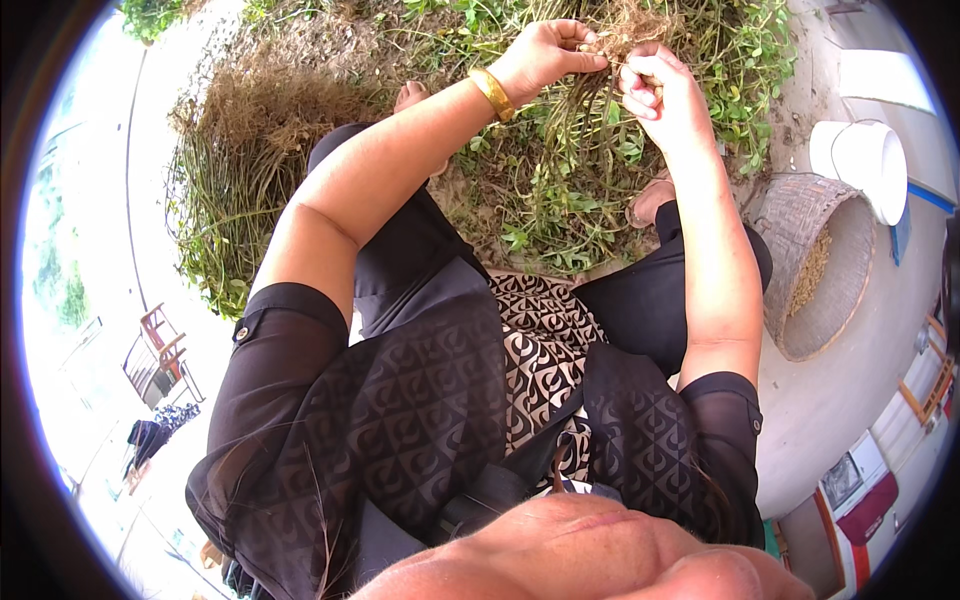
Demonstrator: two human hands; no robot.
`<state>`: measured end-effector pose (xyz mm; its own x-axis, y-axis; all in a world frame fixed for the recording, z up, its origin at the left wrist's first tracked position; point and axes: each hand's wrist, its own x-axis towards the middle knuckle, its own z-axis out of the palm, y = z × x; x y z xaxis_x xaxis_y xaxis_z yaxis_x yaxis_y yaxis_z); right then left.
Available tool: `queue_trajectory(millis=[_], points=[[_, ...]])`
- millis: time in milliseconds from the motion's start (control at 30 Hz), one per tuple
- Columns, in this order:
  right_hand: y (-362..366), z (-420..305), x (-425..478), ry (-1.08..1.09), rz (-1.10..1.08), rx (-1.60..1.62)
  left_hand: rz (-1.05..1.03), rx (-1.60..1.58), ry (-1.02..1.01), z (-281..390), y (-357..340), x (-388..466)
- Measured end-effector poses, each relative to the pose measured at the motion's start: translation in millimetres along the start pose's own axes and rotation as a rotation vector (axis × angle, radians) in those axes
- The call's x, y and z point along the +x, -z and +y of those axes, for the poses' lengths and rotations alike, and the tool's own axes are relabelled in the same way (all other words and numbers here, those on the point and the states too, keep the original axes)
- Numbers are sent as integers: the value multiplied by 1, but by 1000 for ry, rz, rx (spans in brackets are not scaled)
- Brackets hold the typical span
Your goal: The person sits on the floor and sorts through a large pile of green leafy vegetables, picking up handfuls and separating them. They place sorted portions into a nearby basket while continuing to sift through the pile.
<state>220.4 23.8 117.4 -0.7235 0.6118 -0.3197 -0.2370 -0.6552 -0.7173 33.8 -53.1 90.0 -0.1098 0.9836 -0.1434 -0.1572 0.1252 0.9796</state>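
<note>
At the top of the view, my left hand [551,56], with a gold-coloured bangle at the wrist, has thumb and fingers closed on the root end of a bunch of uprooted plants [592,112]. Its brown roots [634,26] point up and its stems hang down. Close by on the right, my right hand [664,86] has its fingers curled at the same roots, its thumb and forefinger pinched together; whether something small is between them cannot be told. Small pale pods, apparently peanuts, show by the left fingertips. Leafy plants [570,225] lie on the ground below both hands.
A heap of pulled plants [240,172] with dry roots lies at the left. On the right, a tipped-looking woven basket [802,202] holds a pile of pale pods [814,274], beside a white bucket [855,161]. My feet rest among the plants. A wooden chair [161,337] stands far left.
</note>
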Motion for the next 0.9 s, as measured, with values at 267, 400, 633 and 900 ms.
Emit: queue_trajectory(millis=[267,400,633,900], points=[[0,-1,-4,-8,-108,127,-60,-247,108,-2,5,4],[-6,-3,-6,67,-177,143,-64,-345,71,1,6,6],[-7,-12,-2,21,-146,-131,89,-398,33,4,8,11],[-13,-10,-9,16,83,-361,-190,243,-50,-4,10,8]])
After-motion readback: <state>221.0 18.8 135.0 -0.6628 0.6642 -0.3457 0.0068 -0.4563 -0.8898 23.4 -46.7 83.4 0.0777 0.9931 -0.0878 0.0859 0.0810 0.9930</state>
